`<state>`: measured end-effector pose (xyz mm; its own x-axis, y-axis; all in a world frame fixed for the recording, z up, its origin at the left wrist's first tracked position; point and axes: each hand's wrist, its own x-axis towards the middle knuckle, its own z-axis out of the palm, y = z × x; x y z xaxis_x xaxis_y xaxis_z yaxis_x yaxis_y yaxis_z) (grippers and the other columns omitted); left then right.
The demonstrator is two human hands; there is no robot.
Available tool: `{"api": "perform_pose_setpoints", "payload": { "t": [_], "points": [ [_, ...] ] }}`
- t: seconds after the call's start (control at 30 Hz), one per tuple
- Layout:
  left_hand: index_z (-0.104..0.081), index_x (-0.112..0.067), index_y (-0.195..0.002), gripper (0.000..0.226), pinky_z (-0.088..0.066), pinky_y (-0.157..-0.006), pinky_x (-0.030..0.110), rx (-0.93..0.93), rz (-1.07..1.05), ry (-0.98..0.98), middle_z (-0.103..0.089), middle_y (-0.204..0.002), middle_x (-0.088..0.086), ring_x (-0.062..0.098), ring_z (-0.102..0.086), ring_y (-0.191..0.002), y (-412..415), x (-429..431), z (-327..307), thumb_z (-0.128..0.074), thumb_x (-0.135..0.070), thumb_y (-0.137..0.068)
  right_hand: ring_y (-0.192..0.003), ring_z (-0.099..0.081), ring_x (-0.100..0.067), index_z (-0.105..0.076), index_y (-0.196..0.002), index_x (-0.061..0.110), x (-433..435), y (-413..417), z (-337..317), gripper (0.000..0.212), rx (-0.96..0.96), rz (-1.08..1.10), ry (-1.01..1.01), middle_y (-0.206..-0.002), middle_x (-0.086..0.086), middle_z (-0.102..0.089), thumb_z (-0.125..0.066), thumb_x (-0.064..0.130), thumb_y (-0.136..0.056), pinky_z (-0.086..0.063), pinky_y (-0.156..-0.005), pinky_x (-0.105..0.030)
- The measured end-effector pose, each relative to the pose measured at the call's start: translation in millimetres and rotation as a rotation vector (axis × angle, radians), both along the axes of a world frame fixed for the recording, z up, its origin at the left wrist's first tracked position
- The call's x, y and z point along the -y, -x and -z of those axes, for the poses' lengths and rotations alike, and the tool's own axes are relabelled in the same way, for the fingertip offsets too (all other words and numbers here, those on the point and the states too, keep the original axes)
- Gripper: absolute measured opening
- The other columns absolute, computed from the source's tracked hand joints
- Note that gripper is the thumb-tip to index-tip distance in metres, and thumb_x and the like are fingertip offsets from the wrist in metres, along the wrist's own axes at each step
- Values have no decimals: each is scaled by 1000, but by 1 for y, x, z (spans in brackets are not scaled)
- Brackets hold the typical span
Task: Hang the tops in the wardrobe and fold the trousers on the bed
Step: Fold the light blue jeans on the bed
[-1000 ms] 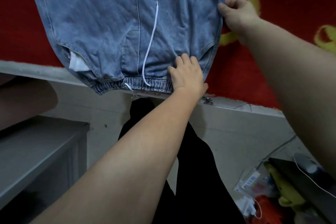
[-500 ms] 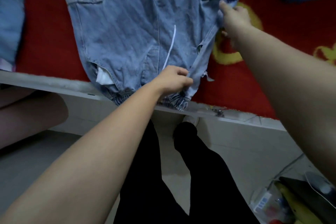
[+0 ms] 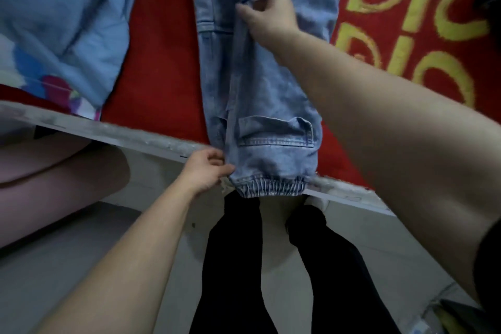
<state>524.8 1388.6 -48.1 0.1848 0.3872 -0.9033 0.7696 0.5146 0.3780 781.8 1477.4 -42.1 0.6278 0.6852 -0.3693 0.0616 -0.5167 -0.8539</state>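
Note:
Light blue denim trousers (image 3: 271,106) lie folded lengthwise on the red bed cover (image 3: 160,62), their elastic waistband (image 3: 271,187) hanging just over the bed's near edge. My left hand (image 3: 206,171) pinches the folded edge of the denim beside the waistband. Farther up the bed, my right hand (image 3: 268,11) grips the same folded edge near the crotch. A light blue top (image 3: 62,16) with a coloured print lies on the bed to the left.
The bed's pale frame (image 3: 122,133) runs across the view. My legs in black trousers (image 3: 233,257) stand on the light floor right in front of it. Another person's bare leg (image 3: 54,171) is at the left. Clutter (image 3: 444,314) sits at the bottom right.
The trousers were spread open with both hands on the right half. Now that half is folded over to the left, and both hands hold the folded edge. The view has shifted right.

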Motion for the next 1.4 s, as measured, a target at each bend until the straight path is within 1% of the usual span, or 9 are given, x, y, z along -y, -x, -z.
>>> {"api": "perform_pose_setpoints", "payload": {
  "t": [0.2,0.37,0.47,0.57,0.77,0.87,0.97,1.03,1.4],
  "points": [
    [-69,1,-99,23,-47,-61,22,-43,5,-151,-67,-89,11,17,-59,-78,19,2,27,-79,-5,-79,-90,-59,-6,-54,-94,23,-39,47,22,19,65,-144,124,-91,10,-60,-71,27,-87,-38,-68,-9],
    [-70,1,-105,23,-48,-76,28,-21,20,-143,-68,-96,10,17,-60,-86,15,-10,39,-75,0,-82,-81,-57,-3,-63,-89,19,-50,58,29,9,251,-150,76,-84,10,-62,-64,28,-91,-37,-66,-10],
    [-72,1,-101,20,-41,-68,22,-64,43,-148,-68,-92,10,15,-58,-78,19,-15,43,-75,-1,-82,-100,-61,-14,-69,-111,6,-48,63,41,25,236,-550,209,-107,-6,-66,-52,19,-97,-46,-91,-23],
    [-72,-2,-99,18,-44,-69,25,-108,74,-120,-70,-92,10,20,-63,-81,18,-19,43,-75,-3,-81,-97,-57,-13,-68,-115,-2,-47,60,25,31,194,-791,310,-107,-6,-62,-45,8,-96,-43,-83,-18],
    [-55,-12,-97,9,-36,-74,30,-232,-140,-490,-60,-92,8,32,-59,-95,-11,-40,13,-57,-15,-89,-109,-59,-20,-69,-117,18,12,6,13,32,535,-239,136,-117,-8,-63,-52,31,-93,-43,-96,-27],
    [-57,-8,-116,37,-39,-85,34,-180,-128,-571,-65,-113,12,33,-57,-109,-46,-75,8,-49,-40,-98,-118,-51,-21,-52,-130,17,45,-21,12,57,639,57,284,-127,-7,-50,-55,56,-89,-39,-99,-29],
    [-59,-7,-117,61,-47,-94,36,-92,-111,-508,-65,-120,11,30,-60,-112,-75,-108,24,-55,-61,-90,-124,-52,-26,-43,-135,10,69,-38,22,85,282,76,470,-133,-9,-53,-59,73,-81,-41,-105,-37],
    [-62,-5,-112,66,-51,-93,41,-86,-125,-517,-68,-115,11,30,-63,-108,-80,-115,34,-61,-64,-84,-113,-61,-23,-57,-127,10,89,-38,32,69,-12,-33,520,-121,-6,-65,-56,67,-88,-48,-93,-33],
    [-57,-2,-90,50,-41,-77,37,-159,138,-504,-67,-104,23,40,-61,-99,-37,-38,28,-63,-52,-90,-116,-59,-33,-61,-119,11,196,18,38,41,-61,-36,651,-121,-10,-67,-51,46,-100,-44,-88,-36]
  ]
}}
